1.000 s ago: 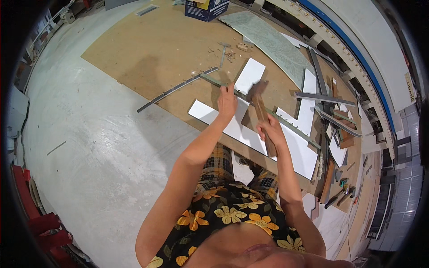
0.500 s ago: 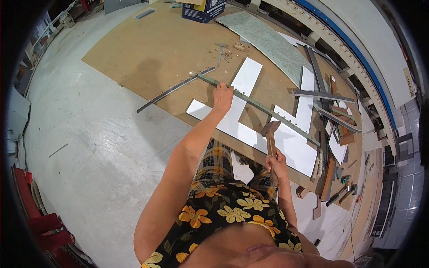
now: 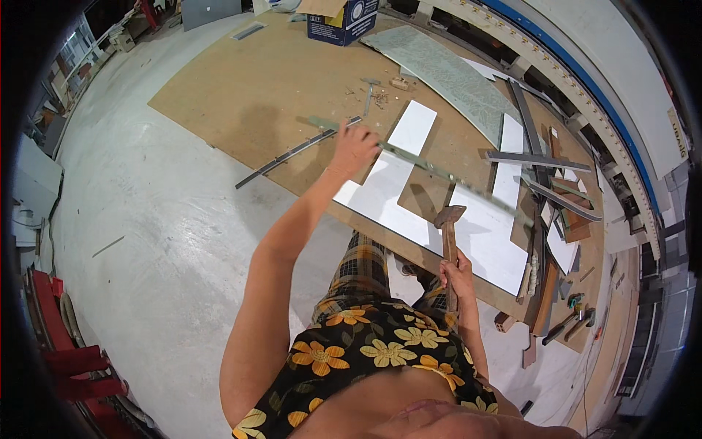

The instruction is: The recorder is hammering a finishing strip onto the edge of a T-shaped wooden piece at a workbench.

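Note:
My left hand (image 3: 356, 150) is closed around a long, thin green strip (image 3: 424, 165). The strip slants across a white board (image 3: 387, 201) with cut-out arms and is smeared by motion; small bumps show along it. In my right hand (image 3: 458, 276) is a hammer (image 3: 449, 240), gripped by its wooden handle with the rusty head up, near the board's front edge. Beside my left hand a narrow dark strip (image 3: 272, 162) with small tabs lies over the table's edge.
The brown worktable (image 3: 219, 95) carries a patterned pale green panel (image 3: 439, 69) and a blue box (image 3: 338, 28) at the back. Dark metal strips (image 3: 537, 160) and offcuts crowd the right. Hand tools (image 3: 574, 318) lie at the right corner. A T-shaped metal piece (image 3: 368, 95) lies mid-table.
My left hand has shifted slightly left and the green strip with it, now blurred and seemingly lifted off the board. The right hand still holds the hammer. The whole view has shifted a little.

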`<state>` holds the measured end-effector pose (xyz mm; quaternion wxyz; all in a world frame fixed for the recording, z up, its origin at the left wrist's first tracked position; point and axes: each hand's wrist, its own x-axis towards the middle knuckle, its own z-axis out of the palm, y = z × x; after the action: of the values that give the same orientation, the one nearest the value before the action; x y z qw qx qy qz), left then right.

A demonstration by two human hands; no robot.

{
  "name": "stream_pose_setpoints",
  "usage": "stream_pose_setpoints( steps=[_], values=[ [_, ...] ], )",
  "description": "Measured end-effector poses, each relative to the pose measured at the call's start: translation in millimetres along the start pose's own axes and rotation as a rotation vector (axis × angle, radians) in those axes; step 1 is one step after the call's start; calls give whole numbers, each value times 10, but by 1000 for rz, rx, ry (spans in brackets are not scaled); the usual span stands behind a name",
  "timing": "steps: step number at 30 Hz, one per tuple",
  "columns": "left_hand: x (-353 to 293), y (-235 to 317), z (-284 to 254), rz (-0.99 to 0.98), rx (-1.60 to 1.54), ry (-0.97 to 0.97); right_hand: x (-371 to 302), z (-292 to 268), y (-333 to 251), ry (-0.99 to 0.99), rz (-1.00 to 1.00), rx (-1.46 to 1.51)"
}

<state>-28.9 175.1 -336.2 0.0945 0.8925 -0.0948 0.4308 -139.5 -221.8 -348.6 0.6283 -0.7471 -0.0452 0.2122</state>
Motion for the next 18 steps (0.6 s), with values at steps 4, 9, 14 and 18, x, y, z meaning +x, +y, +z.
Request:
stream_pose_setpoints(
  steps=[4, 9, 14, 18],
  values=[
    [-24, -625, -298, -172, 74, 63, -8, -2, 7, -3, 3, 17],
    [-350, -1315, -699, -509, 450, 195, -46, 28, -67, 14, 46, 46],
    [-931, -1796, -910, -787, 548, 140, -20, 26, -21, 41, 61, 107],
    [-1117, -1894, -789, -934, 634, 41, -40, -46, -13, 7, 44, 95]
  ],
)
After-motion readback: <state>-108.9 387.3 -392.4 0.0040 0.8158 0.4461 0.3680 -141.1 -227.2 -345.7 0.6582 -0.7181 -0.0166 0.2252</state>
